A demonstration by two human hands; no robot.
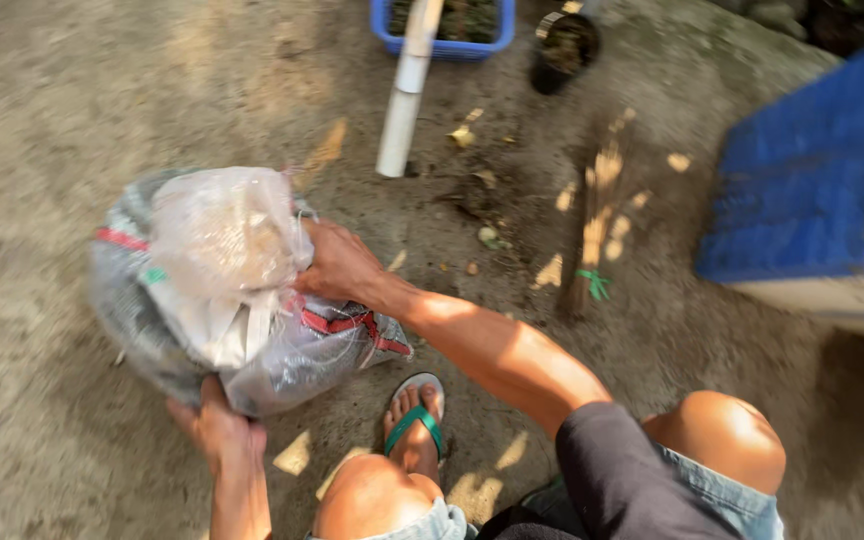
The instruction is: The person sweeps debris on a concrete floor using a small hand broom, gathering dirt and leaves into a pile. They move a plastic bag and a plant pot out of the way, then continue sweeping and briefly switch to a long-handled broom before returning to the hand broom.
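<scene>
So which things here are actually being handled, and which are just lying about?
In hand: clear plastic bag, gripped by left hand from below and right hand at its side.

Lying about: white pipe, blue crate, black pot, twig broom, blue box.

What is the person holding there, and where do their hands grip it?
A bulging plastic sack. The left hand grips its bottom edge from below; the right hand clutches its upper side, by the clear bag on top.
</scene>
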